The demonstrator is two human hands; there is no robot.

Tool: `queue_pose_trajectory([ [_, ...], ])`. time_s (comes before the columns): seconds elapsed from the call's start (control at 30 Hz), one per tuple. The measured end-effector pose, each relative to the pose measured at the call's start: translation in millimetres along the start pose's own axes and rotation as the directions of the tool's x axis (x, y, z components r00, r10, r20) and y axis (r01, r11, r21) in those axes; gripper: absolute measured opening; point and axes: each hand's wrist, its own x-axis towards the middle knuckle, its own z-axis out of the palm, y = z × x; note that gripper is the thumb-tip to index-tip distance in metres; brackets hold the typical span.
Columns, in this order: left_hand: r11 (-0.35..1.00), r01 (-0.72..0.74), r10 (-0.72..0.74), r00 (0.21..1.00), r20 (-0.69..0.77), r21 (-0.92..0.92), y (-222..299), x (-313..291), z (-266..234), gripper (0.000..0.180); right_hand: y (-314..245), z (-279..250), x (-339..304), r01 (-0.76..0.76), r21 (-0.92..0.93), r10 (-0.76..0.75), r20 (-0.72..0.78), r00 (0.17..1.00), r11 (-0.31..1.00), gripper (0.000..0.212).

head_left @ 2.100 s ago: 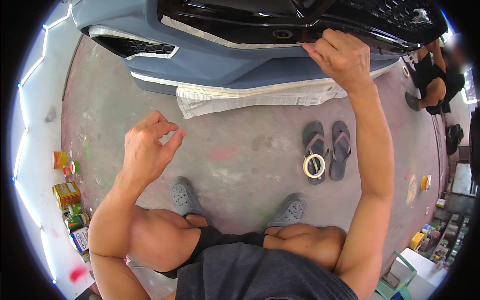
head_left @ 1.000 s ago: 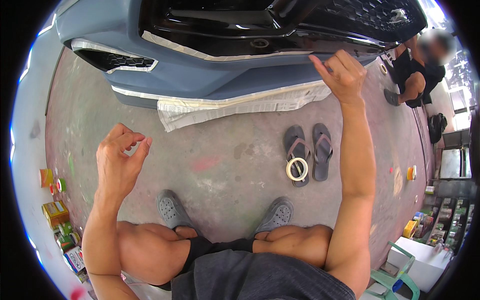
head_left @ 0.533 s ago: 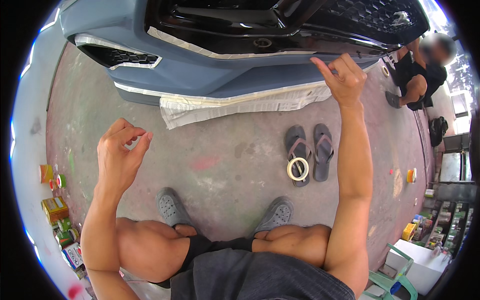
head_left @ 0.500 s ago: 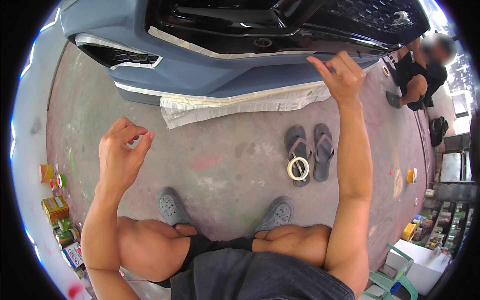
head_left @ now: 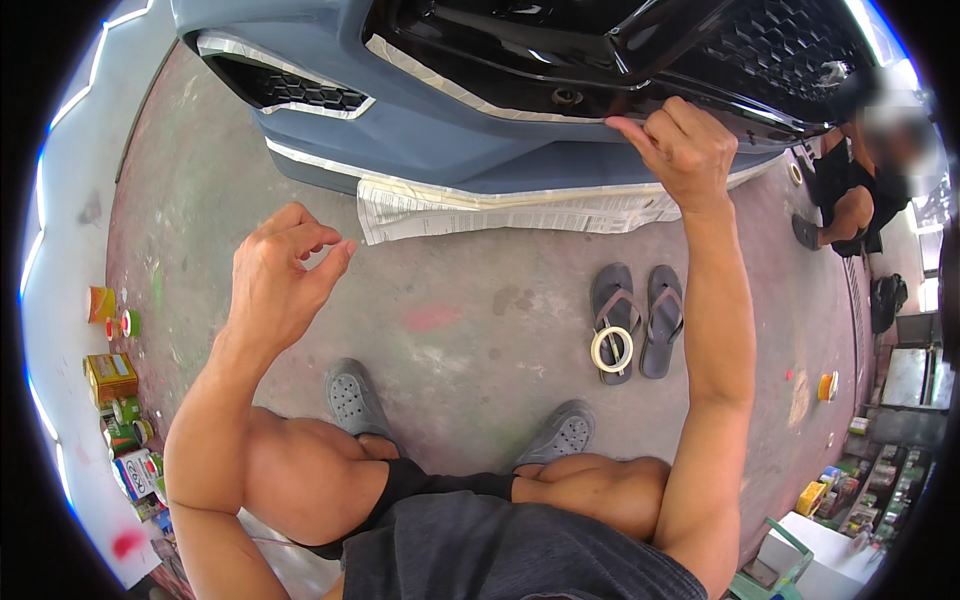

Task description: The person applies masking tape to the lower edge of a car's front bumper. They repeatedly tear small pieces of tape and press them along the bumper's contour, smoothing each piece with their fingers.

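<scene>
A blue-grey car bumper point(head_left: 480, 150) with glossy black trim runs across the top of the view. Pale masking tape point(head_left: 450, 90) lines the trim's edge, and printed paper point(head_left: 420, 212) is taped along the lower edge. My left hand point(head_left: 287, 272) is raised near the paper's left end, fingers curled and thumb close to the index finger. Anything in that pinch is too small to make out. My right hand point(head_left: 690, 150) is in front of the trim edge, its fingers folded and its thumb pointing left. Whether it touches the bumper I cannot tell; its palm is hidden.
Dark flip-flops point(head_left: 660, 330) lie on the concrete floor, a roll of masking tape point(head_left: 597, 352) on one. Paint cans point(head_left: 112, 378) line the left wall. Another person point(head_left: 850, 210) crouches at the right end of the bumper. A green plastic stool point(head_left: 785, 565) stands at lower right.
The view has shifted, so the bumper, flip-flops and cans sit further right. My left hand has come rightward in the picture, and my two hands are closer together. Both keep their curled shape.
</scene>
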Motion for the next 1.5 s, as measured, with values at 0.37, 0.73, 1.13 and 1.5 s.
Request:
queue_pose_trajectory([
  [0.37, 1.000, -0.015, 0.015, 1.000, 0.001, -0.003, 0.4, 1.1, -0.6, 0.020, 0.4, 3.0, -19.0, -0.146, 0.031, 0.148, -0.051, 0.988, 0.989, 0.053],
  [0.73, 0.997, -0.073, 0.076, 0.907, 0.414, -0.022, -24.1, 9.0, 12.4, 0.041, -101.3, 3.6, -104.3, -0.245, 0.535, 0.110, 0.271, 0.956, 0.809, 0.053],
  [1.13, 0.997, -0.076, 0.073, 0.726, 0.684, -0.026, -53.1, 20.3, 46.5, 0.065, -76.2, 2.7, -167.4, -0.380, 0.428, 0.230, 0.363, 0.903, 0.820, 0.049],
  [1.5, 0.999, 0.001, -0.028, 0.665, 0.747, 0.037, -20.5, 31.3, 57.5, 0.062, -91.9, -130.2, -258.9, -0.711, 0.109, 0.491, 0.650, 0.580, 0.695, 0.019],
])
